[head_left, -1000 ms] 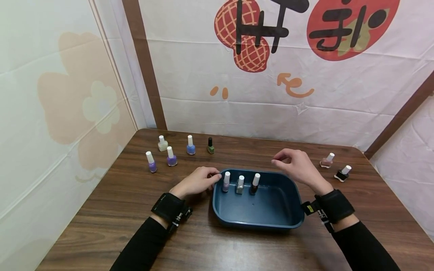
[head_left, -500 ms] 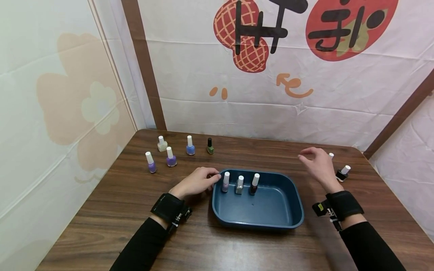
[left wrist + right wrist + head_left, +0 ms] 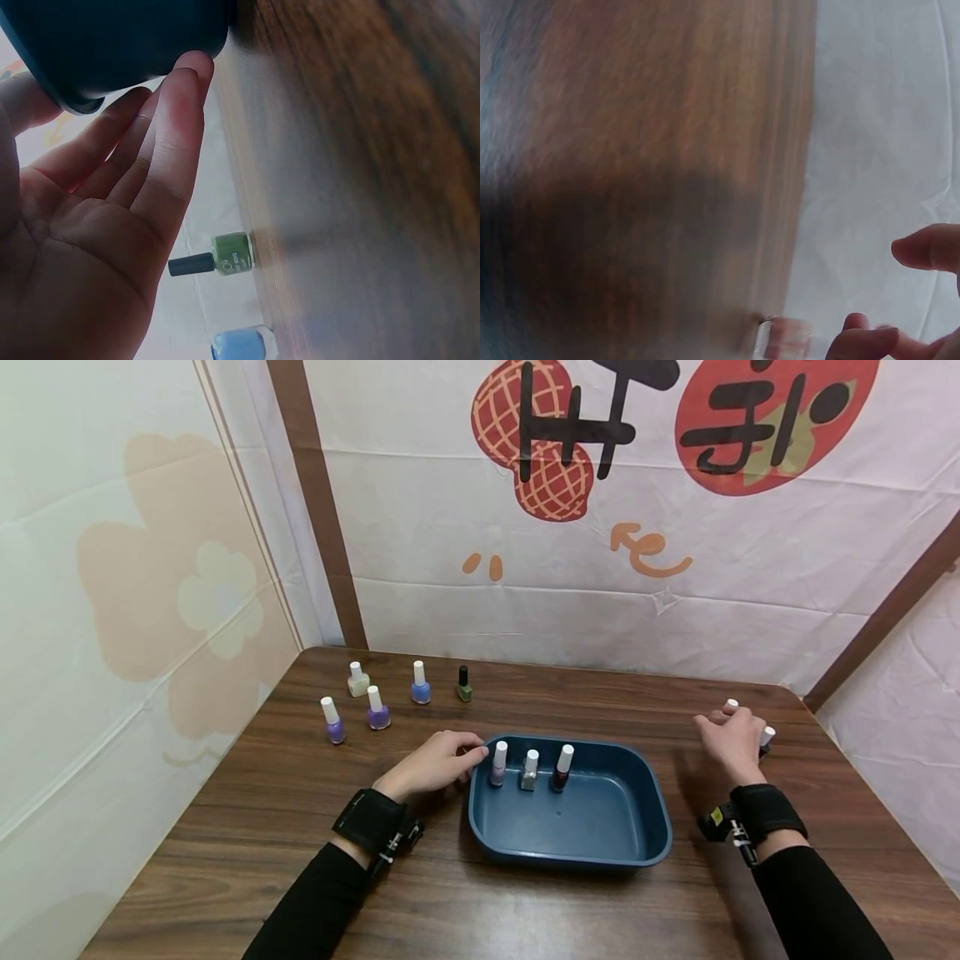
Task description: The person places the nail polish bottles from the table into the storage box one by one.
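Note:
At the left end of a dark blue tray [image 3: 570, 858], my left hand [image 3: 431, 764] holds the rim, its thumb over the edge. In the left wrist view, the fingers [image 3: 176, 142] lie against the tray's outer wall. My right hand [image 3: 735, 743] is over the table's right side, at a pinkish nail polish bottle [image 3: 731, 704] with a white cap. A gap shows between thumb and fingers in the right wrist view, where the pink bottle [image 3: 786, 339] stands just beside the fingertips. Behind this hand is a dark nail polish bottle [image 3: 767, 737], partly hidden.
Inside the tray stand a lilac bottle [image 3: 498, 764], a silvery bottle [image 3: 529, 770] and a dark bottle [image 3: 562, 768]. Several more stand at the back left, among them a blue bottle [image 3: 421, 683] and a green bottle [image 3: 465, 685]. A fabric wall rises behind the table.
My right hand has moved right, from above the tray's far right corner to the pink nail polish bottle. My left hand has stayed at the tray's rim.

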### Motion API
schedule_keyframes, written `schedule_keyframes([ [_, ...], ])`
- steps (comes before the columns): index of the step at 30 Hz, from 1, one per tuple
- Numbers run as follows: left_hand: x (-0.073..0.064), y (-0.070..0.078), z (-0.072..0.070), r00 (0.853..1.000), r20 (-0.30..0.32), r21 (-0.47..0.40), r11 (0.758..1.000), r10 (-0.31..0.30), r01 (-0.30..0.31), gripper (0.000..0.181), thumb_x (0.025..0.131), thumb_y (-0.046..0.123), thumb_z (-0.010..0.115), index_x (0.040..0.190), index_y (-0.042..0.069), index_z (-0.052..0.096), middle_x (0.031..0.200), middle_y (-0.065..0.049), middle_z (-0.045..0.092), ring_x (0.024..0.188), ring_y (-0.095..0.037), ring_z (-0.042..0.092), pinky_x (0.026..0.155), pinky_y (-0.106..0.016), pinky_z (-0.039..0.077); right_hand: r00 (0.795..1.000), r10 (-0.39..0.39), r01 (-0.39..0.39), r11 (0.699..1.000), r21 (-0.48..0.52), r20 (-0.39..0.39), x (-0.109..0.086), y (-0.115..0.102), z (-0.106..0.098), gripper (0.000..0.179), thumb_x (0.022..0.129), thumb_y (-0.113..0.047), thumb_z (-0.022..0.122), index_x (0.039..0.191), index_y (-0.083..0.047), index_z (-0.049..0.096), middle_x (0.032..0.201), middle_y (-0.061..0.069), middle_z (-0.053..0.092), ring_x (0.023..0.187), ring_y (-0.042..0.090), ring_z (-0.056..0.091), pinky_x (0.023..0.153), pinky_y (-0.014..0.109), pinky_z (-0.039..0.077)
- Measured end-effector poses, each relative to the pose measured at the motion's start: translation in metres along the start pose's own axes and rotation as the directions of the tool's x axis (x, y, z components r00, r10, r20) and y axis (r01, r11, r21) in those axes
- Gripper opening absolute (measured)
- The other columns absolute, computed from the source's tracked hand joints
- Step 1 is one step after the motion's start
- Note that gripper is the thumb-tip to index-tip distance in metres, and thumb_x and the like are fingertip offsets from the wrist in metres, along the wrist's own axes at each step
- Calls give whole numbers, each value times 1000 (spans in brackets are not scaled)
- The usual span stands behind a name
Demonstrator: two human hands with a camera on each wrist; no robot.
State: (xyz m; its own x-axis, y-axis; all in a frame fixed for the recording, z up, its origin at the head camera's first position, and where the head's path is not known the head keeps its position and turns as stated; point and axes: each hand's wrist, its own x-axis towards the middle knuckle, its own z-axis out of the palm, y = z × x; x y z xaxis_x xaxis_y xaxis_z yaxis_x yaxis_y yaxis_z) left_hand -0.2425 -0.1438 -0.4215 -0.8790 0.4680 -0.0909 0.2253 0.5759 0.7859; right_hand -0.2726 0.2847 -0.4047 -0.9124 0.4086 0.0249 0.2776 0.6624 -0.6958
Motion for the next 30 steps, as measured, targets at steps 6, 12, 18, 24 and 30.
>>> schedule_keyframes([
  [6,0,0,0,1000,-2,-1,1000,4,-4,31,101,30,48,118,9,64,89,-4,64,71,-18,63,58,-30,51,995,94,-91,993,74,-39,10,5,5,64,94,-27,50,141,10,26,140,35,26,127,46,28,104,55,30],
  [12,0,0,0,1000,0,4,1000,7,-7,32,101,30,48,118,9,64,89,-4,64,71,-17,63,58,-30,51,987,140,-134,988,79,-75,20,8,8,61,92,-22,45,138,12,24,138,35,28,128,46,28,108,54,28],
  [18,0,0,0,1000,-2,2,1000,0,0,32,101,30,48,119,9,64,91,-4,64,71,-18,64,58,-30,51,988,141,-136,988,73,-63,29,10,10,60,91,-18,40,137,15,22,139,37,27,128,47,29,109,53,27],
  [24,0,0,1,1000,-4,3,1000,13,-13,32,101,30,48,118,7,64,90,-5,66,70,-18,64,58,-30,52,984,175,-171,982,85,-44,34,14,13,61,94,-19,38,140,16,18,141,37,26,129,48,29,109,52,30],
  [30,0,1,0,1000,-6,1,1000,17,-17,32,101,29,48,118,7,64,92,-5,66,70,-17,64,59,-29,52,980,194,-189,977,98,-44,37,17,16,60,95,-19,36,140,16,17,139,37,27,124,47,31,107,52,31],
])
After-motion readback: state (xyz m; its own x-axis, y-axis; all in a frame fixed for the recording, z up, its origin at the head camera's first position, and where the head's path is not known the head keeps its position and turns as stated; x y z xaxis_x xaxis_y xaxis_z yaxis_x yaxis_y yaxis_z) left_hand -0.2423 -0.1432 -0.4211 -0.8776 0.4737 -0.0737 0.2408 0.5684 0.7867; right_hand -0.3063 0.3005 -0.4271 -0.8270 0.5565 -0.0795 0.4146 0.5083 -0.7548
